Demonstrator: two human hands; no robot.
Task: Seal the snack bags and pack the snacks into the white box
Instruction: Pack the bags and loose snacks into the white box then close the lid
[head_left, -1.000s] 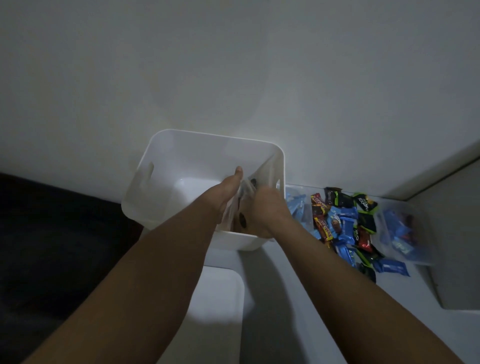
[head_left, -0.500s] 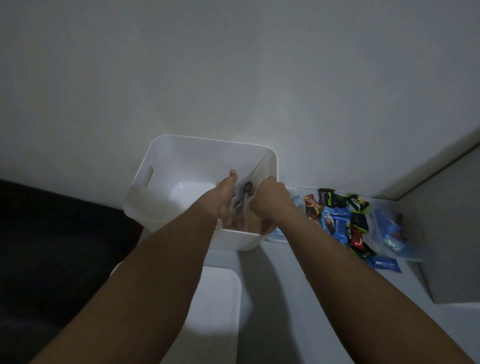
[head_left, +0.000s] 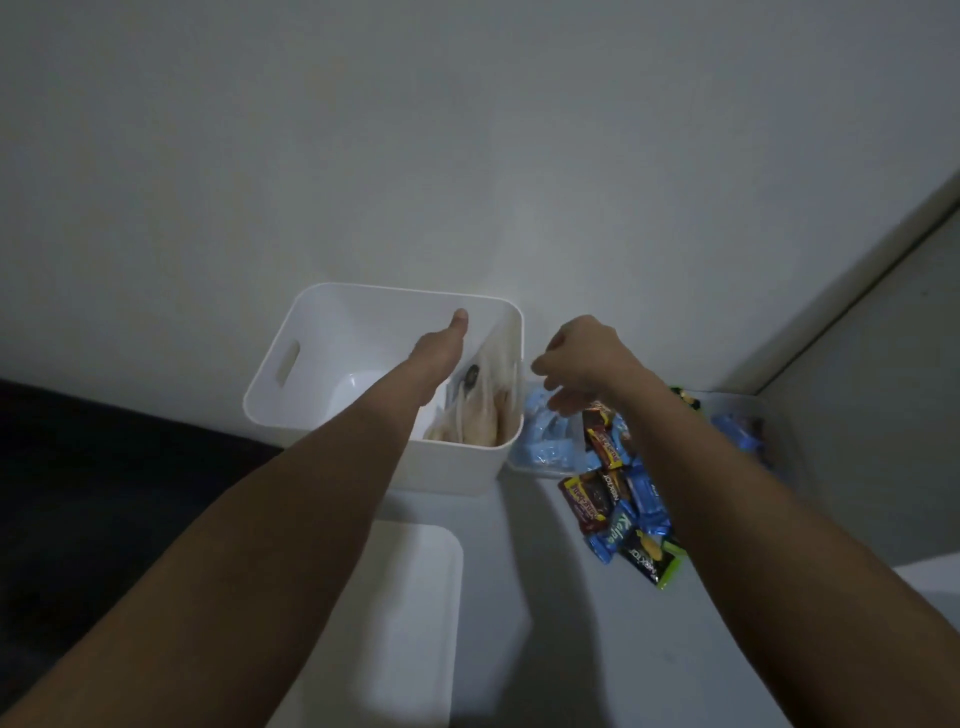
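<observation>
Snack bag (head_left: 475, 410) in white box (head_left: 322, 332), ungripped

The white box (head_left: 317, 358) stands upright at about 11 o'clock, a clear snack bag (head_left: 478, 410) leaning against its right inner wall. At 3 o'clock lies a clear bag of blue snacks (head_left: 545, 441), just beside the box. Loose snack packets (head_left: 618, 514) in red, blue and green lie heaped at 4 o'clock.

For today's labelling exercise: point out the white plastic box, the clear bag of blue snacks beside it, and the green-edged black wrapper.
white plastic box (head_left: 283, 358): head view, left wall by handle slot.
clear bag of blue snacks (head_left: 545, 441): head view, bag's middle.
green-edged black wrapper (head_left: 649, 558): head view, wrapper's centre.
</observation>
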